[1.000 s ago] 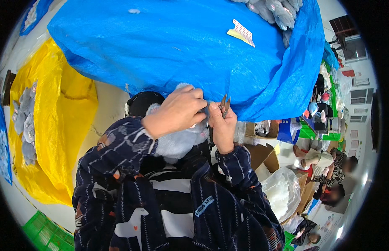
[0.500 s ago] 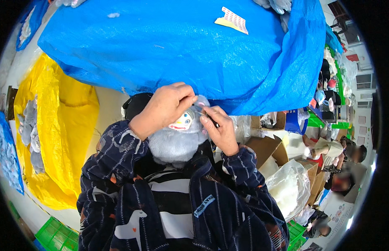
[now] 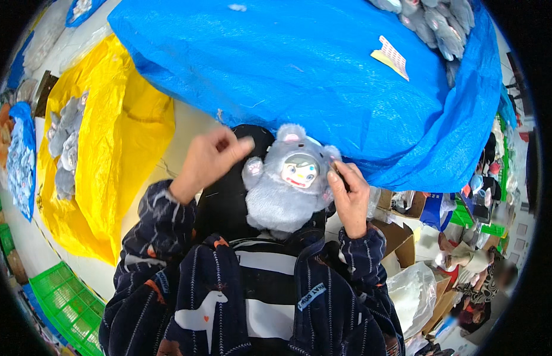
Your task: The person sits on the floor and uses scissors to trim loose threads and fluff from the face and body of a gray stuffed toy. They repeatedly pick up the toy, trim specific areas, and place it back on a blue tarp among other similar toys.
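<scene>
Has a round grey furry plush toy with a painted doll face (image 3: 279, 203) on the black-clad lap (image 3: 219, 207), beside the near edge of a blue plastic sheet (image 3: 300, 71). Holds the left hand (image 3: 208, 160) half-curled, blurred, apart from the toy; bends the right hand (image 3: 352, 193) at one ear. Cannot tell either grip.

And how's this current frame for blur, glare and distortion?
Head view: the left hand is blurred, likely from motion, while the plush toy looks fairly sharp; same head view, soft sheen on the blue sheet; head view again, fisheye bending toward the edges.
</scene>
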Demonstrator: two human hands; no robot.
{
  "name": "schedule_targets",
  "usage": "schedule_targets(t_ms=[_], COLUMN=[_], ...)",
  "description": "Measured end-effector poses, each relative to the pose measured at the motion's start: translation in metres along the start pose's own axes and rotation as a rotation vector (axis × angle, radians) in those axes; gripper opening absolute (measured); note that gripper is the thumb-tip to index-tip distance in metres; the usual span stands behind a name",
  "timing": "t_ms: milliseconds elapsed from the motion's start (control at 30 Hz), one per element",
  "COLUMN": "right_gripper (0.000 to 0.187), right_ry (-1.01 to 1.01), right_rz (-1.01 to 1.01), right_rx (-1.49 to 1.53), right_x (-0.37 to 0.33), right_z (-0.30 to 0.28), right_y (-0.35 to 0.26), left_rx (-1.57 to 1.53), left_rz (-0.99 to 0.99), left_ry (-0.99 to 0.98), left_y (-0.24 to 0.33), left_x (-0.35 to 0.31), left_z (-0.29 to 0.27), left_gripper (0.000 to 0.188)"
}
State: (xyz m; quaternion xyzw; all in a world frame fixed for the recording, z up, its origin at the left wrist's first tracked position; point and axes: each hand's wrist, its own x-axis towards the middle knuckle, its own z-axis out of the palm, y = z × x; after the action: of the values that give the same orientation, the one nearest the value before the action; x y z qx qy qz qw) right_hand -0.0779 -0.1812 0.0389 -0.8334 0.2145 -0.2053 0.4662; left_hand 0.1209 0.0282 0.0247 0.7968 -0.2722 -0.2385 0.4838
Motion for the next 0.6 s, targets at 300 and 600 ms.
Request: schedule_targets(t_ms=[300,600], right_gripper=[0.031,0.031], right_ry=[-0.21,-0.242], right_rz=[-0.361,-0.389], right_rx=[-0.374,-0.438], right_x=[0.011,0.012], right_z=[0.046,0.05], right_y=[-0.05,-0.053], left_rx=[-0.453,-0.865], left_rz=[-0.119,-0.082], left_ry=[-0.217,-0.355], left_y=[-0.02,-0.026], left_x=[-0.043,-0.045], left_z=[0.036,0.03], left_gripper=[0.029,0.027])
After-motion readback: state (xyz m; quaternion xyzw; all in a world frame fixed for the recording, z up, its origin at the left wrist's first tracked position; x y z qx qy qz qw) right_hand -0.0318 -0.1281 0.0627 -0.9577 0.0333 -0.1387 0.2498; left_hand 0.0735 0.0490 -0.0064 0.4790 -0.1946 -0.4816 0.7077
